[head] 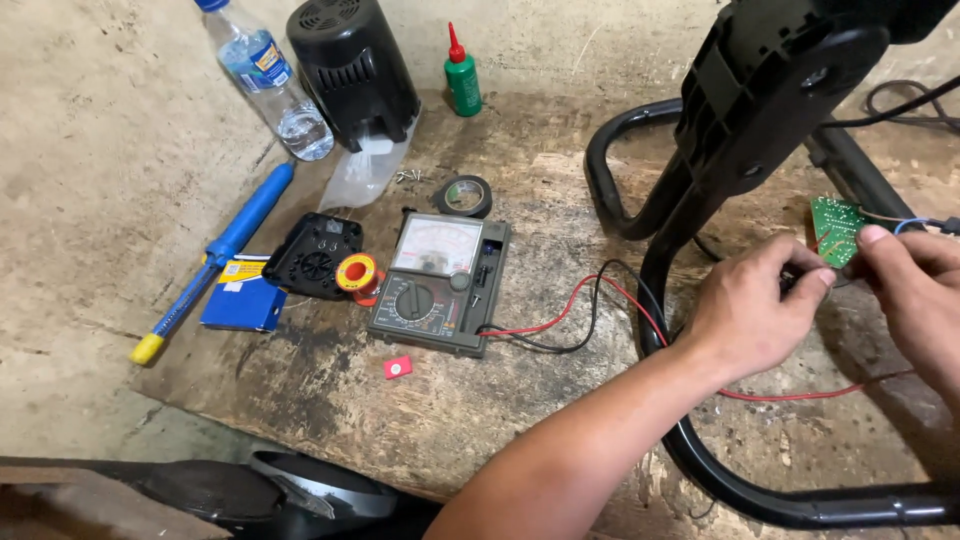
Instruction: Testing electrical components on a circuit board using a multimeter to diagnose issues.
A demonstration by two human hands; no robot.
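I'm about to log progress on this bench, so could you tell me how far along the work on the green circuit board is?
Done: the green circuit board is out of the black fan stand, and the analog multimeter lies on the board with its leads plugged in. In hand: the left hand and right hand both hold at the board. Left: the motor cover and screws lie unfitted.

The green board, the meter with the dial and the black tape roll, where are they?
green board [835,228], head view, on its dotted face.
meter [440,285], head view, on its grey body above the dial.
black tape roll [464,196], head view, on its ring.
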